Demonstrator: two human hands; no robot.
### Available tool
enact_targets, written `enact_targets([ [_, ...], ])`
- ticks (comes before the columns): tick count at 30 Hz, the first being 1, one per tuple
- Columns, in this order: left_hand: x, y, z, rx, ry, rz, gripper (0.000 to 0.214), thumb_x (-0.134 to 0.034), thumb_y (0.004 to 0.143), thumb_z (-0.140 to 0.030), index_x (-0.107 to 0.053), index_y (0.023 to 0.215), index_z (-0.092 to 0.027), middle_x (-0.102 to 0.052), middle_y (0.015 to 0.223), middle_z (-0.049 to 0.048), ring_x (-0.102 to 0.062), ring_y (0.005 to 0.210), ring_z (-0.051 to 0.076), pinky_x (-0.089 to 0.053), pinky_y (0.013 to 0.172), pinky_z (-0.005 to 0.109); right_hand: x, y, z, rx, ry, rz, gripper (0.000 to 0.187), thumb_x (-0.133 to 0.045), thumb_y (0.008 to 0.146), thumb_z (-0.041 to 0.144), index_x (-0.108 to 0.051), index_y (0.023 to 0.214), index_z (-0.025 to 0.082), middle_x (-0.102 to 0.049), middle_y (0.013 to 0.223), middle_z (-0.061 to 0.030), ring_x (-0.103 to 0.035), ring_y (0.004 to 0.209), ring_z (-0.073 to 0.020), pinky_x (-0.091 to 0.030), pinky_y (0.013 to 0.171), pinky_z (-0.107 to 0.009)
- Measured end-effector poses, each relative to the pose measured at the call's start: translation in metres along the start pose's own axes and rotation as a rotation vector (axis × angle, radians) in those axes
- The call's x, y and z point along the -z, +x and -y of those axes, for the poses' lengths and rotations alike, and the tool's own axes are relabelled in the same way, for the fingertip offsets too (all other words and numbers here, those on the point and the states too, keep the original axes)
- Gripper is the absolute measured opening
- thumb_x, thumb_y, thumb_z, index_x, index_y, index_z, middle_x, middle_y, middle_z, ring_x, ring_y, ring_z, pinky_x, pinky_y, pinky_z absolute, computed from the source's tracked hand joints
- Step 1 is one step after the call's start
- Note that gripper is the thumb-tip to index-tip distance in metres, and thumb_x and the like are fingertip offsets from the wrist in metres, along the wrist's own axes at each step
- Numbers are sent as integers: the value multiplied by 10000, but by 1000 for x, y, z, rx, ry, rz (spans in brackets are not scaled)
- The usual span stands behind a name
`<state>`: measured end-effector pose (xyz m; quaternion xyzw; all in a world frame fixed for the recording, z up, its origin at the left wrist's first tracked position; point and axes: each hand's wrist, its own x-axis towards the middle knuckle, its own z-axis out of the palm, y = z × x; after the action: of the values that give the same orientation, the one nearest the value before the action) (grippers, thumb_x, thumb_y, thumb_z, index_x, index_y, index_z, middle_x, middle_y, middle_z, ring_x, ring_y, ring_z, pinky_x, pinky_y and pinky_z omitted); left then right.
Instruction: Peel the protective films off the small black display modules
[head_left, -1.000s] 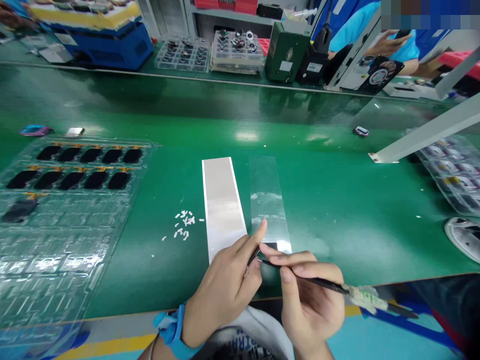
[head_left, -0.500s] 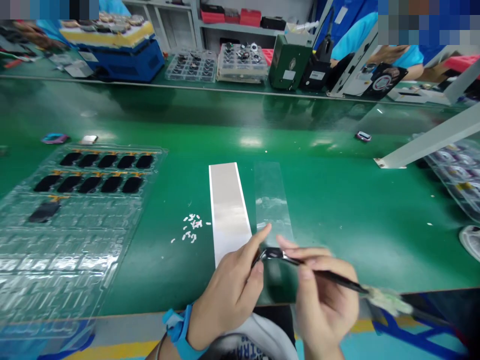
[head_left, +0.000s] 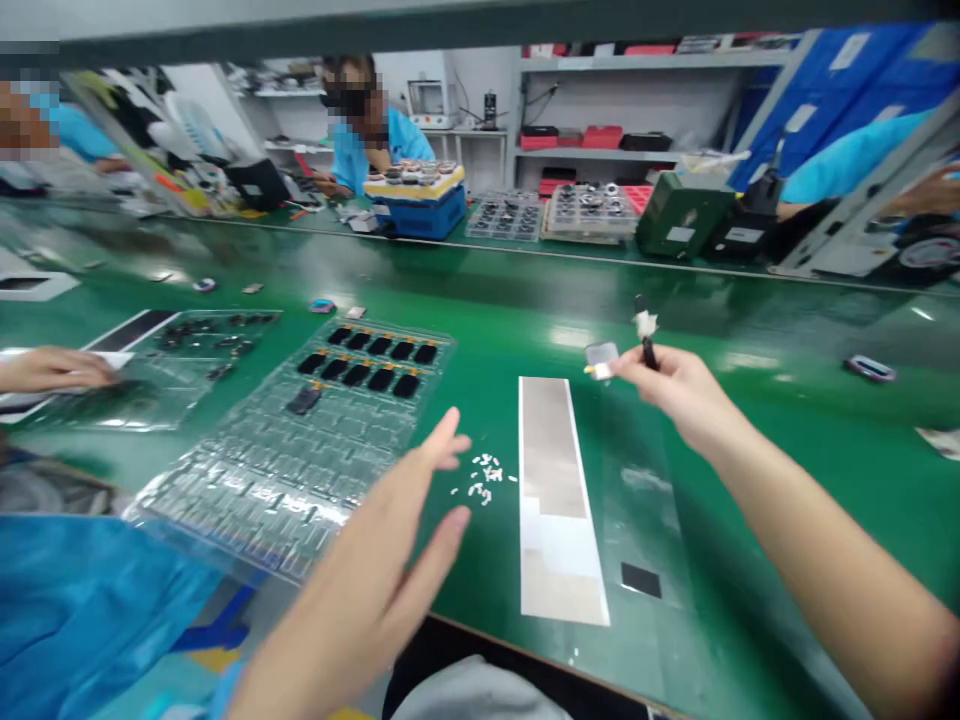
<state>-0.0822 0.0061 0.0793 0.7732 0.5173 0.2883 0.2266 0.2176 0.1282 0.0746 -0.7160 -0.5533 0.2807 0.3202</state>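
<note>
My right hand (head_left: 671, 382) is stretched out over the green belt, fingers pinched on black tweezers (head_left: 643, 335) and a small square part (head_left: 601, 356) with a yellow tab. My left hand (head_left: 390, 565) hovers low at the near edge, fingers spread and flat, holding nothing. It is nearest the scatter of small white bits (head_left: 484, 473). Between my arms lie a long silver strip (head_left: 559, 500) and a clear film strip (head_left: 645, 500) with a small black square (head_left: 641, 579) on it.
A clear plastic tray (head_left: 300, 450) with two rows of black parts lies left of the strip. Another person's hand (head_left: 52, 368) rests by a second tray (head_left: 180, 360) at far left. Across the belt stand a blue box (head_left: 420, 205), part trays and a green device (head_left: 679, 230). People sit beyond.
My hands have come apart. The right hand lifted the tweezers and small part up and away over the belt; the left hand let go and opened. The view swung up and left.
</note>
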Motion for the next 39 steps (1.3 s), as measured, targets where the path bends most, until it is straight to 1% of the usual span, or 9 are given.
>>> enact_targets([
  [3, 60, 7, 47, 0, 413, -159, 466, -492, 954, -399, -534, 1382, -218, -616, 1352, 105, -535, 1249, 341, -362, 1079, 535, 1, 71, -7, -108, -147, -88, 268, -573, 943, 382, -630, 915, 122, -613, 862, -24, -580, 773, -144, -477, 739, -296],
  [7, 112, 35, 124, 325, 553, -202, 411, -449, 950, -408, -700, 1093, -115, -740, 968, 92, -661, 953, 338, -481, 884, 509, 0, 122, -25, -306, -344, -123, 294, -621, 932, 412, -634, 1089, 164, -639, 1132, -77, -631, 1010, -211, -527, 871, -387],
  [11, 111, 58, 177, 430, 536, -166, 388, -601, 885, -437, -713, 990, -81, -726, 784, 56, -678, 774, 243, -508, 750, 363, 6, 131, -35, -378, -466, -180, 255, -673, 887, 366, -659, 1027, 153, -636, 1179, -141, -592, 1116, -279, -464, 933, -443],
  [15, 98, 66, 191, 492, 525, -142, 331, -673, 883, -421, -680, 983, -105, -704, 897, 51, -673, 834, 220, -530, 788, 393, 19, 113, -42, -269, -419, -243, 150, -589, 912, 261, -675, 928, 139, -675, 1004, -216, -619, 968, -313, -398, 763, -402],
  [22, 84, 62, 143, 385, 331, -204, 261, -489, 975, -309, -580, 770, -176, -626, 731, -30, -663, 833, 215, -496, 765, 338, 23, 19, -54, -42, -8, -154, 259, -446, 950, 255, -672, 925, 132, -562, 660, -46, -392, 525, -99, -315, 559, -325],
  [25, 53, 47, 96, 271, 138, -120, 212, -392, 999, -311, -515, 847, -226, -643, 729, -52, -643, 740, 178, -499, 730, 306, 8, -37, -40, 76, 108, -58, 162, -578, 879, 220, -667, 753, 172, -627, 729, -66, -470, 585, -124, -363, 571, -307],
  [29, -2, 16, 31, 171, -352, 105, 176, -324, 1047, -329, -471, 999, -244, -546, 652, -64, -556, 602, 131, -468, 640, 256, -20, -105, -5, 462, 226, 161, 76, -605, 858, 208, -638, 790, 216, -589, 721, -17, -545, 629, -143, -423, 546, -259],
  [33, -45, 2, 1, 135, -674, 190, 162, -376, 1049, -346, -474, 980, -236, -548, 679, -46, -543, 606, 117, -432, 593, 228, -47, -140, 17, 708, 153, 75, 122, -603, 855, 138, -625, 960, 196, -626, 820, -28, -615, 696, -140, -491, 578, -246],
  [39, -75, 10, 8, 143, -766, 140, 147, -428, 1037, -336, -512, 1014, -217, -535, 744, -35, -529, 600, 105, -431, 573, 218, -69, -146, 3, 861, -175, -221, 142, -599, 911, 100, -632, 1039, 151, -688, 862, -68, -668, 690, -161, -518, 563, -273],
])
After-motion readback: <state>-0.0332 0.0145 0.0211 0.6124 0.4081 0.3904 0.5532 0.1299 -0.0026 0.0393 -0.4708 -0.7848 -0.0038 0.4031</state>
